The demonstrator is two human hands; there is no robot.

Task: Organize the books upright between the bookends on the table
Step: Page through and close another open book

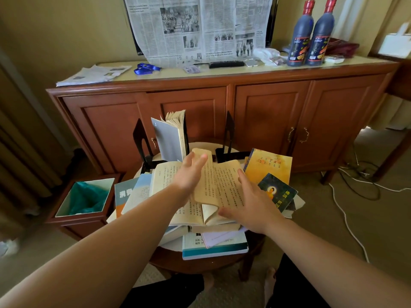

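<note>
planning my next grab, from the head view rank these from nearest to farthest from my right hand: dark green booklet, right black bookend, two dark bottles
From the right hand:
1. Dark green booklet with yellow figure, just right of it.
2. Right black metal bookend, standing behind the pile.
3. Two dark red-capped bottles, on the wooden cabinet at the back.

Place: a lived-in room of a home or hotel, not a workplace.
Furniture: a long wooden sideboard (222, 103) with panelled doors and brass handles stands against a cream wall.
Screen: a flat television (271, 23) on the sideboard, mostly draped with a newspaper (198, 27).
Household bits: a remote control (226, 64), two dark sauce bottles (310, 34) and loose papers lie along the sideboard's top.
Floor: beige carpet (333, 218) with trailing cables (347, 221).
Corner: a wooden wastebin (85, 200) with a green liner, beside curtains (20, 141).
</note>
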